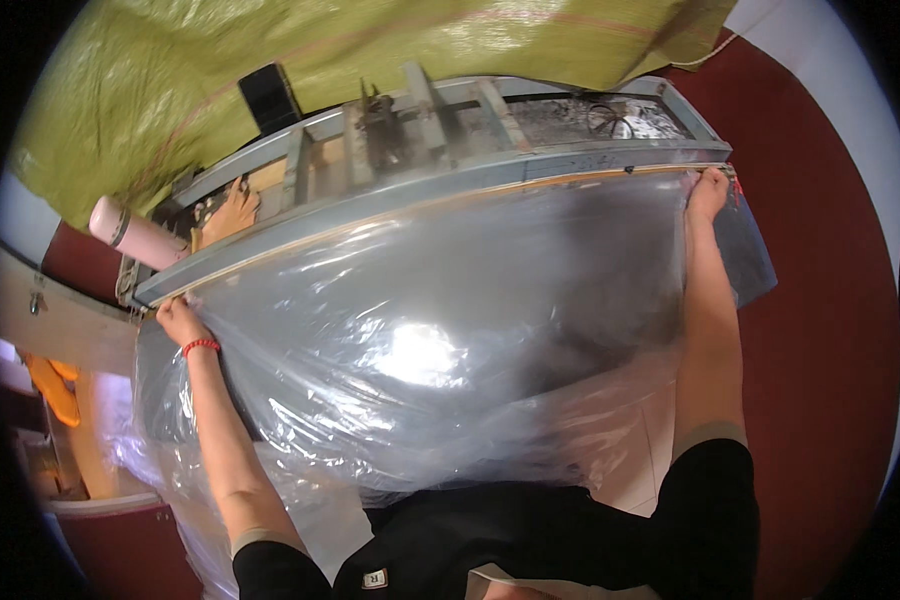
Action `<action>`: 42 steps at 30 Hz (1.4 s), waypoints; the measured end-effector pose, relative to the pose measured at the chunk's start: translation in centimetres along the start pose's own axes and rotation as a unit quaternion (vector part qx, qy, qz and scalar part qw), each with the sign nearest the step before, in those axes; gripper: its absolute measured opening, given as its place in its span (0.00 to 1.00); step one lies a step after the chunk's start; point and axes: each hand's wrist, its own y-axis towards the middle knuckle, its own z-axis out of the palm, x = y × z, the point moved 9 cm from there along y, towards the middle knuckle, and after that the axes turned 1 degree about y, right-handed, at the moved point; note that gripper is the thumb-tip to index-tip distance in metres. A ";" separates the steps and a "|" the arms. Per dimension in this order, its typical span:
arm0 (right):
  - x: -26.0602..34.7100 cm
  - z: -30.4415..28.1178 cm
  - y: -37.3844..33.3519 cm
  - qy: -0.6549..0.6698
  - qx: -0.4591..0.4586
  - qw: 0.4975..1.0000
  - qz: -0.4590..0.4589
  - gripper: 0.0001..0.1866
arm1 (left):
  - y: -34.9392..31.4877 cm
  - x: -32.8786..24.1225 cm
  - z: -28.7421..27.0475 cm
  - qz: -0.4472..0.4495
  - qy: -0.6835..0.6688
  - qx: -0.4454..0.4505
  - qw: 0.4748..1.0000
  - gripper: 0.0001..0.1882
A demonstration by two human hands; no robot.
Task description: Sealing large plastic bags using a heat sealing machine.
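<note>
A wide sheet of clear plastic film is stretched along the front of a long grey metal frame. At the film's upper left corner, my left hand is closed in a pinch on the edge, with a red bead bracelet on the wrist. The upper right corner is gripped by my closed right hand, close to the frame's right end. Between my hands the film's top edge runs along a thin yellowish strip. Lower down, the film hangs wrinkled and shiny toward my body.
Behind the frame lies a yellow-green woven sheet with a black phone. A pink bottle leans at the frame's left end, beside a tan hand-shaped thing. An open cabinet stands left; orange slippers show there.
</note>
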 end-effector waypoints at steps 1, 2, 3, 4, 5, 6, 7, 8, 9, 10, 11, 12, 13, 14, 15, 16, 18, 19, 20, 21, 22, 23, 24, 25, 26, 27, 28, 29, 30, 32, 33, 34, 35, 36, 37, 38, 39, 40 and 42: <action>0.4 -0.2 -0.3 0.018 -0.008 1.000 0.022 0.08 | -0.5 -0.4 0.0 0.000 0.004 -0.006 1.000 0.05; 1.0 0.1 -0.8 0.022 -0.003 1.000 0.021 0.08 | -0.8 -0.9 0.2 0.000 0.013 -0.007 1.000 0.06; 1.7 0.0 -1.4 0.019 -0.019 0.999 0.024 0.09 | -1.0 -1.3 -0.1 0.000 0.023 -0.008 1.000 0.07; 2.6 -0.3 -1.8 0.016 -0.035 0.999 0.027 0.09 | -0.9 -1.7 -0.6 0.001 0.024 -0.015 1.000 0.07; 7.5 0.1 -4.1 -0.041 -0.052 0.997 -0.047 0.09 | -0.7 -1.8 -0.7 -0.006 0.041 0.030 0.999 0.06; 12.0 1.3 -6.2 -0.032 -0.030 0.991 -0.126 0.09 | -1.0 -1.8 -0.1 -0.014 0.052 0.081 0.995 0.06; 16.3 2.4 -8.6 -0.025 -0.008 0.979 -0.204 0.09 | -1.7 -2.9 -0.3 -0.015 0.051 0.077 0.996 0.06; 20.1 4.0 -11.2 -0.008 0.050 0.967 -0.248 0.08 | -3.2 -5.7 0.9 0.003 -0.021 0.155 0.988 0.05; 25.0 5.5 -15.4 0.040 0.115 0.956 -0.265 0.07 | -4.8 -8.8 1.2 0.022 -0.089 0.226 0.970 0.05; 26.9 7.9 -19.0 0.096 0.216 0.941 -0.241 0.06 | -5.7 -10.6 0.2 0.023 -0.087 0.218 0.972 0.05; 30.6 8.6 -22.8 0.100 0.261 0.899 -0.337 0.06 | -6.7 -12.8 -0.9 0.037 -0.122 0.203 0.971 0.05; 33.4 9.3 -27.1 0.117 0.295 0.852 -0.417 0.07 | -7.5 -14.9 -2.4 0.051 -0.152 0.187 0.969 0.05; 36.0 9.1 -30.4 0.099 0.293 0.835 -0.456 0.07 | -8.1 -17.0 -4.1 0.065 -0.127 0.133 0.981 0.04; 38.0 9.0 -34.0 0.095 0.302 0.812 -0.490 0.08 | -7.6 -17.0 -7.2 0.084 -0.158 0.112 0.977 0.04; 38.0 8.3 -35.0 0.102 0.302 0.811 -0.491 0.08 | -7.2 -17.2 -8.6 0.094 -0.152 0.091 0.980 0.04; 36.4 10.0 -36.7 0.108 0.434 0.792 -0.415 0.07 | -6.8 -17.2 -9.8 0.103 -0.146 0.070 0.981 0.03; 32.5 12.0 -39.8 0.134 0.622 0.743 -0.208 0.08 | -6.0 -14.9 -11.5 0.062 -0.076 0.085 0.992 0.04; 30.1 12.0 -40.0 0.151 0.675 0.718 -0.083 0.09 | -5.9 -13.6 -12.5 0.052 0.014 0.095 0.994 0.06; 28.8 11.4 -39.1 0.137 0.673 0.727 -0.016 0.10 | -5.2 -11.6 -14.5 0.090 0.142 0.129 0.977 0.08; 26.7 10.7 -36.8 0.111 0.655 0.747 0.010 0.10 | -5.2 -8.6 -15.4 0.056 0.303 0.209 0.928 0.11; 25.7 9.1 -33.5 0.124 0.585 0.801 0.013 0.11 | -6.3 -6.9 -16.4 0.086 0.333 0.237 0.909 0.13; 23.2 7.5 -29.9 0.064 0.540 0.839 0.038 0.11 | -7.4 -5.9 -17.3 0.115 0.362 0.266 0.886 0.14; 19.7 5.8 -25.4 0.011 0.471 0.882 0.006 0.12 | -9.2 -7.5 -17.0 0.175 0.379 0.265 0.869 0.15; 16.9 3.6 -21.4 -0.074 0.431 0.898 -0.047 0.11 | -11.7 -9.4 -16.2 0.232 0.396 0.263 0.849 0.15; 13.9 1.1 -17.8 -0.082 0.395 0.912 -0.078 0.10 | -13.6 -10.4 -16.1 0.228 0.399 0.260 0.849 0.15; 12.0 -1.4 -14.9 -0.089 0.366 0.917 -0.132 0.10 | -15.9 -11.7 -15.5 0.205 0.327 0.306 0.870 0.15; 8.7 -3.4 -11.8 -0.129 0.354 0.913 -0.160 0.10 | -17.9 -12.9 -14.9 0.183 0.250 0.350 0.884 0.15; 8.4 -4.8 -11.1 -0.166 0.346 0.910 -0.155 0.10 | -19.4 -13.7 -15.0 0.176 0.256 0.346 0.885 0.15; 8.7 -6.3 -10.1 -0.206 0.334 0.907 -0.151 0.11 | -20.6 -14.4 -15.1 0.137 0.208 0.342 0.906 0.14; 6.1 -8.4 -7.2 -0.243 0.324 0.902 -0.149 0.12 | -22.4 -14.5 -15.9 0.092 0.163 0.337 0.923 0.13; 4.7 -9.3 -5.8 -0.278 0.308 0.898 -0.146 0.12 | -22.8 -13.1 -16.8 -0.002 0.089 0.317 0.944 0.13; 3.5 -9.5 -5.3 -0.277 0.316 0.896 -0.143 0.12 | -23.4 -11.7 -17.8 -0.094 0.016 0.290 0.952 0.12; 3.4 -9.5 -5.0 -0.243 0.312 0.907 -0.143 0.13 | -25.2 -11.2 -16.6 -0.157 -0.052 0.370 0.914 0.12; 3.3 -9.7 -4.8 -0.209 0.307 0.918 -0.141 0.14 | -27.6 -11.1 -15.7 -0.164 0.012 0.469 0.868 0.12; 3.1 -9.8 -4.7 -0.225 0.299 0.914 -0.158 0.15 | -30.6 -11.0 -14.9 -0.170 0.073 0.562 0.806 0.13; 3.4 -9.4 -5.0 -0.223 0.303 0.913 -0.157 0.15 | -32.5 -12.5 -13.5 -0.048 0.122 0.598 0.790 0.13; 3.7 -9.3 -5.1 -0.241 0.306 0.907 -0.164 0.15 | -34.4 -14.0 -12.7 0.076 0.168 0.626 0.757 0.14; 3.8 -9.2 -5.3 -0.259 0.308 0.900 -0.171 0.15 | -35.3 -12.6 -13.2 0.074 0.170 0.627 0.757 0.14; 3.6 -9.2 -5.3 -0.257 0.310 0.900 -0.166 0.15 | -36.2 -8.1 -14.1 0.008 0.226 0.609 0.760 0.14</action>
